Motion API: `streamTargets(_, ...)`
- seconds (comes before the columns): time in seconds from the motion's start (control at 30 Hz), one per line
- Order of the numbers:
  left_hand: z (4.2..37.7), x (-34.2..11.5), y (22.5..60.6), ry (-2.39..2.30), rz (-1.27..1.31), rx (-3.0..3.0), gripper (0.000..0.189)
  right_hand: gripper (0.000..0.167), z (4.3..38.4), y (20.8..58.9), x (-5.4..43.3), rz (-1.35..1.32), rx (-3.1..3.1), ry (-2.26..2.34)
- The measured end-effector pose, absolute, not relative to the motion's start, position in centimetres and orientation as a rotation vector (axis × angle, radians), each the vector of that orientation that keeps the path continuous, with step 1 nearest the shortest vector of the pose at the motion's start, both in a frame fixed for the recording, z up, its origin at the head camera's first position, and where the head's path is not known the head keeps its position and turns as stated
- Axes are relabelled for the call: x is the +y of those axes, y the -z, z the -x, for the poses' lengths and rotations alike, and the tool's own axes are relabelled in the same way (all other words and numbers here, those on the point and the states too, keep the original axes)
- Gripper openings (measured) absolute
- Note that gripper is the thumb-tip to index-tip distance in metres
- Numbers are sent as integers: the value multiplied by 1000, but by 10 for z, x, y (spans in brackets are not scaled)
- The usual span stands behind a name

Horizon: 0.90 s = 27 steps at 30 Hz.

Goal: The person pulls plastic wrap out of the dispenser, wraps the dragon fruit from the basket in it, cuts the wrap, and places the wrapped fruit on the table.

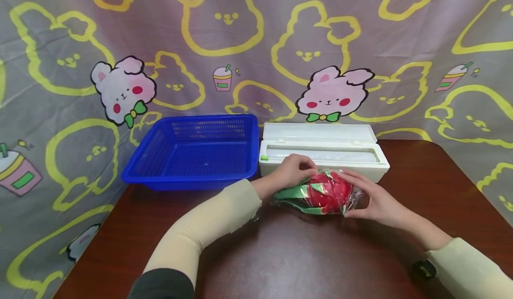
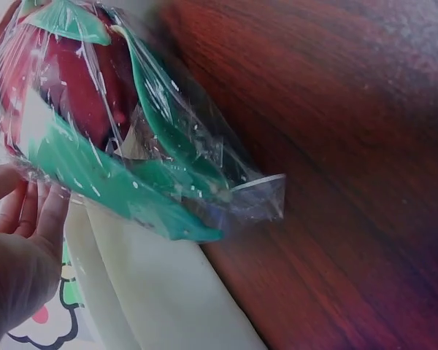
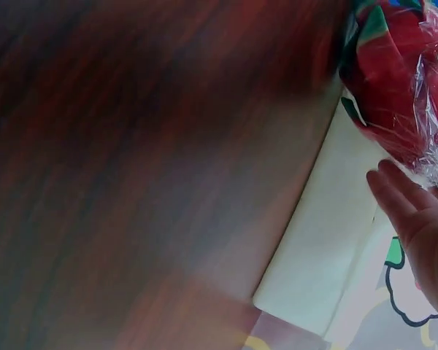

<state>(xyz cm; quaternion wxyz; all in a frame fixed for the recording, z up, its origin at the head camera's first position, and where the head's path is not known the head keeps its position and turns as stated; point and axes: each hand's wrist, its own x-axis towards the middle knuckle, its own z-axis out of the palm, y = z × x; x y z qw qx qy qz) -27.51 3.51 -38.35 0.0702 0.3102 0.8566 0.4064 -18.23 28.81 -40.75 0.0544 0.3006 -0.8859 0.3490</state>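
Note:
A red dragon fruit [image 1: 326,191] with green scales lies wrapped in crinkled clear cling film over the table. My left hand [image 1: 293,170] holds its far left side, fingers bent against the film; in the left wrist view that hand [image 2: 22,251] sits beside the fruit [image 2: 77,80]. A loose flap of film [image 2: 263,195] sticks out past the green tips. Around the right end, my right hand [image 1: 378,203] grips with its fingers over the far side and thumb at the near side. Bunched film [image 3: 434,162] gathers near the fingertips of the right hand [image 3: 423,226].
Behind the fruit stands a white cling film dispenser box [image 1: 370,174], its lid [image 1: 320,132] raised and a film roll [image 1: 320,155] inside. An empty blue plastic basket [image 1: 190,184] stands to its left. The brown wooden table [image 1: 280,263] meets a patterned curtain [image 1: 264,67] at the back.

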Motion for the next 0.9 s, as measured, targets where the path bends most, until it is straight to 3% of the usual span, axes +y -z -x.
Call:
streamTargets(0.2, 274, 36, 384, -1224, -929, 2579, 7, 92, 183, 406, 288, -913, -2653, -1139)
streamTargets(0.37, 266, 23, 380, -1131, -1084, 2608, 14, 85, 184, 405, 290, -891, -2667, -1141)
streamTargets(0.63, 254, -12, 384, -1006, -1450, 2383, 60, 81, 186, 401, 293, -913, -2646, -1148)
streamTargets(0.9, 256, -15, 398, -992, -1399, 2309, 85, 77, 192, 403, 295, -942, -2620, -1180)
